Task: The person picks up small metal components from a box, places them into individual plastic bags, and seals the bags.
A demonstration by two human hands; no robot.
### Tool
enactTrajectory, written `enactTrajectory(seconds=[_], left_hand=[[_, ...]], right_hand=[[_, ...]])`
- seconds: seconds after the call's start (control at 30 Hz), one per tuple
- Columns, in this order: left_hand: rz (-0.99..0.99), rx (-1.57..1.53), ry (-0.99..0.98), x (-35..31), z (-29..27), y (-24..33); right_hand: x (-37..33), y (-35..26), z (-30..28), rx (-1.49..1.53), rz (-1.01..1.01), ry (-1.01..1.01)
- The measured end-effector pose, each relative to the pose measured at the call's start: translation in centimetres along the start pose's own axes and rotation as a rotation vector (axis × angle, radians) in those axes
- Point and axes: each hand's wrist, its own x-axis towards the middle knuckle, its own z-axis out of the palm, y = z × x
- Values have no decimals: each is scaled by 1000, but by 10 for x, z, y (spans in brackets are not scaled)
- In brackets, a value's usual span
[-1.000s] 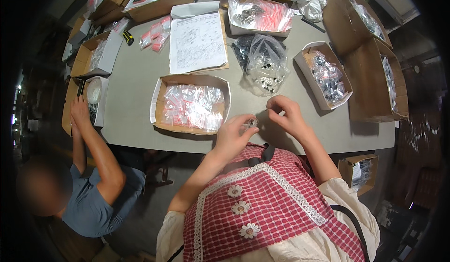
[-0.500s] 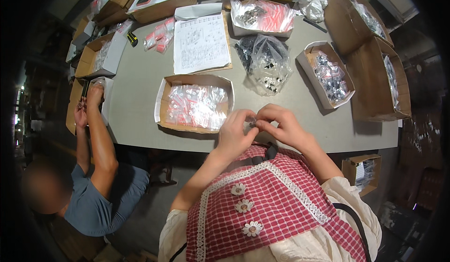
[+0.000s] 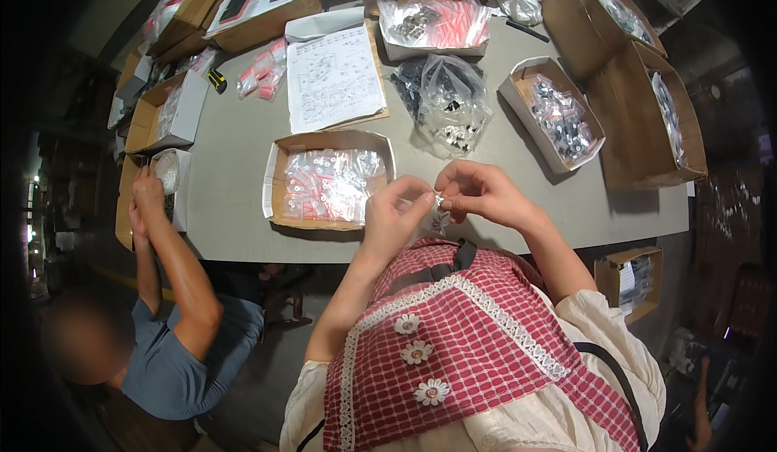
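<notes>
Across the grey table [image 3: 235, 161], a large brown carton [image 3: 619, 112] is set along the right edge, and just inside it, a white-sided box [image 3: 526, 124] of bagged dark and pale parts is placed. Near the near edge, left of its middle, a shallow cardboard box [image 3: 316, 224] is filled with flat clear sachets marked with red lines, in which small pale rings can be seen. Around the table's centre, a big clear bag [image 3: 449, 112] of black and pale pieces is laid. Over the middle of the near edge, the left hand [image 3: 391, 213] and the right hand [image 3: 486, 193] are brought together, nearly touching; on each, thumb and forefinger are closed to a pinch, with a small clear bag [image 3: 438, 222] held between them. The step in hand is judged to be the working of this bag's upper edge; for the next move, a light, steady grip from both hands seems to be called for, so that the thin film is not slipped or creased. The bag is seen as transparent, crumpled and glossy, hung below the fingertips, with a whitish bit at its top; whether anything is contained in it cannot be told.
</notes>
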Motion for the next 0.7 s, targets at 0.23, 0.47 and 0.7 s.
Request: enactTrajectory(seconds=[0.23, 0.47, 0.7], left_hand=[[-1, 86, 39, 3, 6, -3], [-76, -136, -10, 6, 7, -9], [-158, -195, -38, 13, 8, -15]], right_hand=[[7, 16, -1, -41, -15, -13], [12, 25, -2, 61, 38, -55], [6, 30, -2, 150, 84, 8]])
